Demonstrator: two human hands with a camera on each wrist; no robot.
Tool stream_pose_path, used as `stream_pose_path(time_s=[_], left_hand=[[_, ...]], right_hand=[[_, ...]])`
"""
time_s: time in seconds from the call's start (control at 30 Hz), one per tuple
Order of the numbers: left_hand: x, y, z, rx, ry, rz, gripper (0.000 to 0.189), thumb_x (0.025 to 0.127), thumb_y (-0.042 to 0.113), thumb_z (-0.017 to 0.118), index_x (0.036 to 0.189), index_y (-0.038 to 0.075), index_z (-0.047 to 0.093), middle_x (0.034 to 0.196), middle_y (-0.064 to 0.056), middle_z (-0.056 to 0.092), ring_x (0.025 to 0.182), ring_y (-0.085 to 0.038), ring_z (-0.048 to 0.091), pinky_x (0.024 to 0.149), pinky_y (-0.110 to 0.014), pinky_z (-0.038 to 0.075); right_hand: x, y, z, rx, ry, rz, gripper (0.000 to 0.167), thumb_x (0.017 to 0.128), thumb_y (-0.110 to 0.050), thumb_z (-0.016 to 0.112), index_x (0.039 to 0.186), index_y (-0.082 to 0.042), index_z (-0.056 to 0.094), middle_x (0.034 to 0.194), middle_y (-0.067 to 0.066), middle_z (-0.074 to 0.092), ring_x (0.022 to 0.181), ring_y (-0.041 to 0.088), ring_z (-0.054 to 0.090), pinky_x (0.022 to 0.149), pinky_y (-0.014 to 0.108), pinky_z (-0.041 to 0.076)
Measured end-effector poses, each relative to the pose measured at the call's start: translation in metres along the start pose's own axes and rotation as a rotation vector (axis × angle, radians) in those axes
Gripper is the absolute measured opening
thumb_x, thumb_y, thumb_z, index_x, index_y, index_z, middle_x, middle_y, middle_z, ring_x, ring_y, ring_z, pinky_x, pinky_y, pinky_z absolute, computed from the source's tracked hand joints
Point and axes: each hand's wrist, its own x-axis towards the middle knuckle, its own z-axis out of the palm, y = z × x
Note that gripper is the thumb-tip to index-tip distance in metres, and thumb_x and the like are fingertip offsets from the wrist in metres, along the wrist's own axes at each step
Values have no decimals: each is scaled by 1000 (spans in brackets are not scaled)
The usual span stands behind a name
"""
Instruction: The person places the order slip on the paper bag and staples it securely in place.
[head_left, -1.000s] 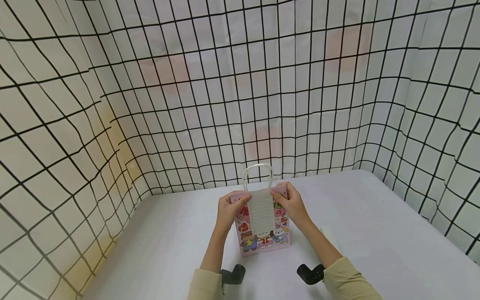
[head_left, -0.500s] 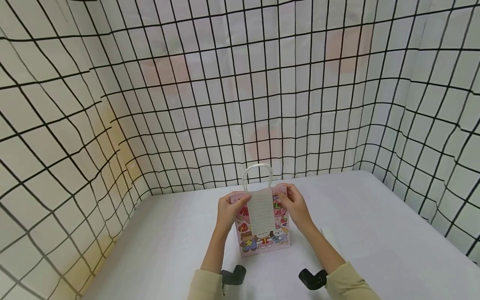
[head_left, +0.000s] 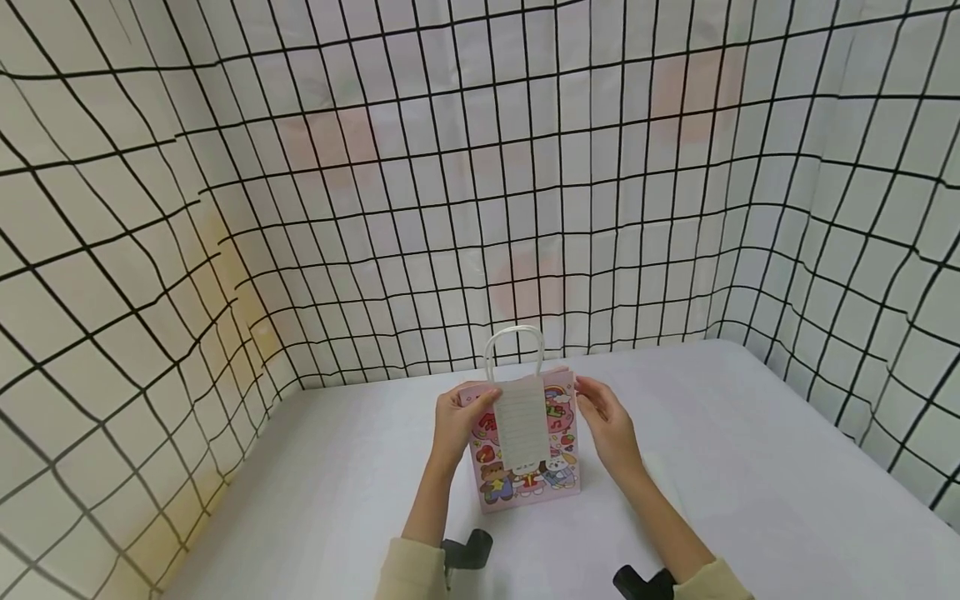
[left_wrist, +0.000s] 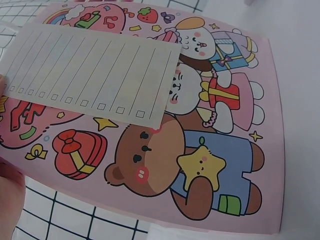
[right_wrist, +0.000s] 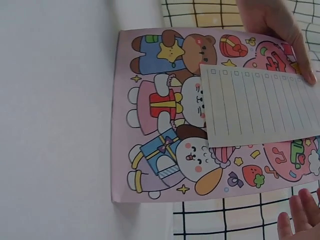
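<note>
A pink gift bag (head_left: 564,437) with cartoon animals and a white handle (head_left: 516,330) stands upright on the table. Over its front lies a lined checklist sheet (head_left: 522,425) with a row of small boxes, seen close up in both wrist views. My left hand (head_left: 454,425) pinches the bag's top left part, thumb at the sheet's upper left corner. Beside the bag's upper right edge is my right hand (head_left: 611,429), its fingers (right_wrist: 300,207) loosely bent and holding nothing, apart from the bag in the right wrist view.
The white table (head_left: 337,483) is bounded by walls of black grid netting (head_left: 450,208) at the back and sides. A pale flat item (head_left: 660,479) lies by the right forearm. Black wrist mounts (head_left: 468,550) sit on both wrists.
The right hand has let go of the bag's top right part and moved right, off its edge. The left hand, bag and sheet stay almost where they were.
</note>
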Motion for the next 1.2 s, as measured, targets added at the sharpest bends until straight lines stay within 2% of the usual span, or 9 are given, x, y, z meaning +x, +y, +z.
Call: stream_pose_path(time_s=[0.23,0.5,0.7,0.83,0.9,0.97,1.2], left_hand=[[0,-1,0,2,11,-13,24,83,16,66,94,-5,65,87,-23,68,65,-12,65,58,-22,51],[0,-2,-1,13,11,-18,24,83,16,65,95,-4,65,89,-23,68,66,-13,66,59,-23,52],[2,-5,-1,8,0,-20,23,83,16,65,95,-4,65,89,-21,69,67,-13,66,60,-23,52],[8,-21,-1,-16,3,-29,25,82,18,66,95,-3,65,87,-19,69,65,-12,65,58,-22,51],[12,-28,-1,-20,9,-28,26,82,20,67,95,-2,66,87,-18,69,64,-11,65,57,-21,51],[13,-30,-1,-12,20,-19,27,81,22,68,95,-1,66,85,-17,70,63,-11,65,56,-21,50],[12,-29,-1,10,40,-7,27,81,22,68,94,-1,66,81,-11,71,62,-9,65,56,-21,50]], right_hand=[[-12,4,-7,-79,83,19,37,96,-25,43,128,-6,45,129,14,52,118,22,49,80,-4,33],[-26,7,-12,-132,88,61,38,96,-27,43,129,-7,44,128,13,53,118,22,50,79,-5,32],[-36,8,-18,-182,110,54,39,96,-28,42,129,-8,44,127,13,54,117,22,50,79,-6,30],[-44,11,-24,-244,121,55,39,97,-31,41,129,-9,45,125,11,56,106,3,52,79,-4,32],[-47,12,-27,-256,124,59,40,96,-32,41,129,-9,45,124,10,56,99,-11,47,78,-4,32],[-51,13,-30,-259,126,58,41,96,-33,41,130,-10,44,125,10,56,95,-19,41,78,-4,31],[-62,16,-40,-266,139,65,43,96,-33,41,130,-8,43,124,12,55,94,-20,40,78,-4,31]])
